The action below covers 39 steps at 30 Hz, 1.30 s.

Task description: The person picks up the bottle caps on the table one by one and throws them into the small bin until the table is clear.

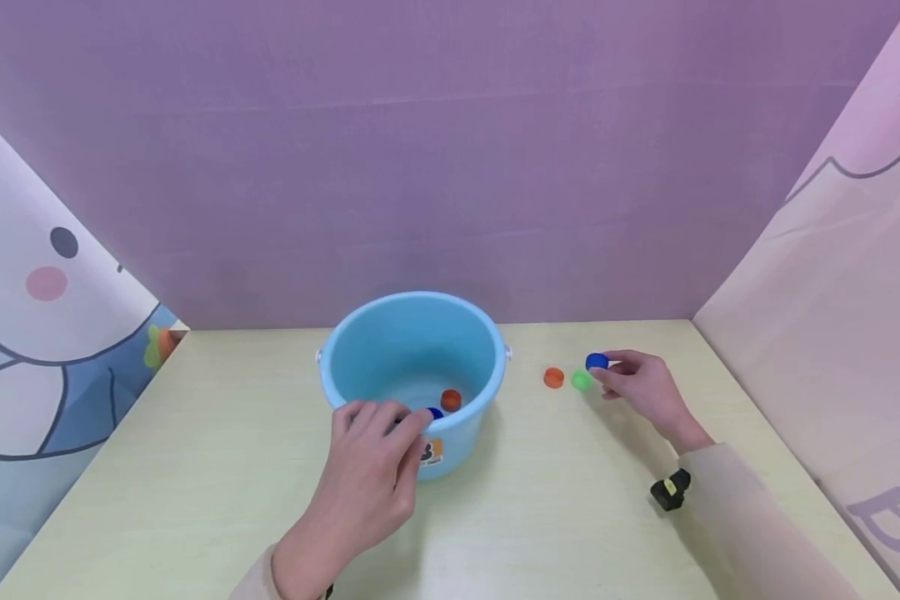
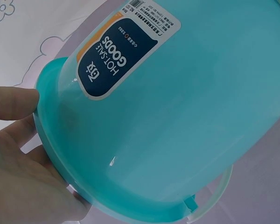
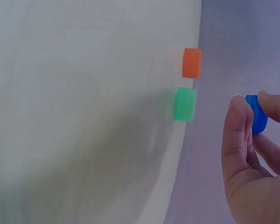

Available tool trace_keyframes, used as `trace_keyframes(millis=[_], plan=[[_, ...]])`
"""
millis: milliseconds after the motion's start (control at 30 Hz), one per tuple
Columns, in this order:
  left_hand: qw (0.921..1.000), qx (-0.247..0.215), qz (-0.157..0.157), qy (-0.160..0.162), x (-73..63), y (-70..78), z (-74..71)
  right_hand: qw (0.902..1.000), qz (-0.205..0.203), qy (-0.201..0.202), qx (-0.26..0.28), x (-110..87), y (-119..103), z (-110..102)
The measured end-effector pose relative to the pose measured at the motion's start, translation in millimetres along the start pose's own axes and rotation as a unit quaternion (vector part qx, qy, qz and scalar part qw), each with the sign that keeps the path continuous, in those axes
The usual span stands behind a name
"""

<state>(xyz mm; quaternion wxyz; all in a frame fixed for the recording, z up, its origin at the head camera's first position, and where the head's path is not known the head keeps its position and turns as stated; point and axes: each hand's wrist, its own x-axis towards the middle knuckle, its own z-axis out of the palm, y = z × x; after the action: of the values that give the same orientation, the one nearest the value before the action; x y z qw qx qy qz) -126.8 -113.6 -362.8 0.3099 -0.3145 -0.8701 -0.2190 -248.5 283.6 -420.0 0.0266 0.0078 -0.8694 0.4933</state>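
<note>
A light blue bucket point(image 1: 450, 450) stands on the table, its front rim gripped by my left hand point(image 1: 375, 467). The left wrist view has the bucket's wall point(image 2: 186, 107) close up, with the left thumb point(image 2: 14, 102) against the rim. Inside the bucket are an orange bottle cap point(image 1: 452, 400) and a blue cap point(image 1: 435, 412), the latter partly hidden by the rim. To the right, my right hand point(image 1: 645, 392) pinches another blue bottle cap point(image 1: 597, 361) between thumb and fingers, raised above the table. Near it on the tabletop lie a green cap point(image 1: 581, 380) and an orange cap point(image 1: 553, 377).
The pale table point(image 1: 217, 467) meets a purple backdrop point(image 1: 450, 167) behind the bucket. Printed cloth panels rise at the left point(image 1: 30, 333) and right point(image 1: 855, 333). The bucket's thin handle point(image 2: 221, 191) shows in the left wrist view.
</note>
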Motion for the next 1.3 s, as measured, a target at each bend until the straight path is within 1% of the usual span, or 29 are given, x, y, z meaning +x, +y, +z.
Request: trace_keyframes(millis=[433, 667, 1033, 1300], plan=[[1.0, 0.001, 0.001, 0.001, 0.1, -0.5, 0.8, 0.9994, -0.025, -0.022, 0.005, -2.8, -22, 5], [1.0, 0.001, 0.0, -0.002, 0.2, -0.5, 0.6, 0.9988, -0.03, -0.029, 0.024, -6.2, -29, 7], [0.9999, 0.0, -0.004, -0.009, -0.5, -0.7, 0.6, 0.9974, -0.052, -0.032, 0.039, -7.7, -45, 18], [0.9999, 0.002, -0.005, -0.011, -0.4, -0.7, -0.4, 0.9963, -0.062, -0.047, 0.036, -11.6, -56, 26]])
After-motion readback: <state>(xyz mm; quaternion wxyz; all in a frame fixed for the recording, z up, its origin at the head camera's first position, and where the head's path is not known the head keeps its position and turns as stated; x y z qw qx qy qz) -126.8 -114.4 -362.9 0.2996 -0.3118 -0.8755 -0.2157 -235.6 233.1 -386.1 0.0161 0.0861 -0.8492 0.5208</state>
